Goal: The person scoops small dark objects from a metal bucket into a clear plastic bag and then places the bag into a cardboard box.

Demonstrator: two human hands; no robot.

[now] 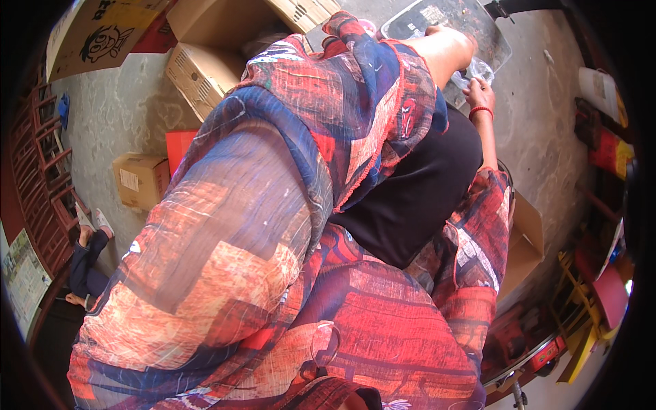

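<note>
Near the top right, my left hand [456,48] bends over a clear plastic bag [480,69]; its fingers are mostly hidden, so its grip cannot be told. My right hand [479,93], with a red bracelet on the wrist, pinches the bag's edge just below. Both hands are over a dark, scuffed board or lid [461,15] with pale edges, low above the floor. My patterned sleeves and black trousers fill much of the middle.
Open cardboard boxes [202,77] stand at the upper left, a smaller carton [138,179] below them. Another open box [528,225] is at the right. Red racks [46,133] and a person's legs [89,256] are at the far left, yellow-legged stools [581,307] at the lower right.
</note>
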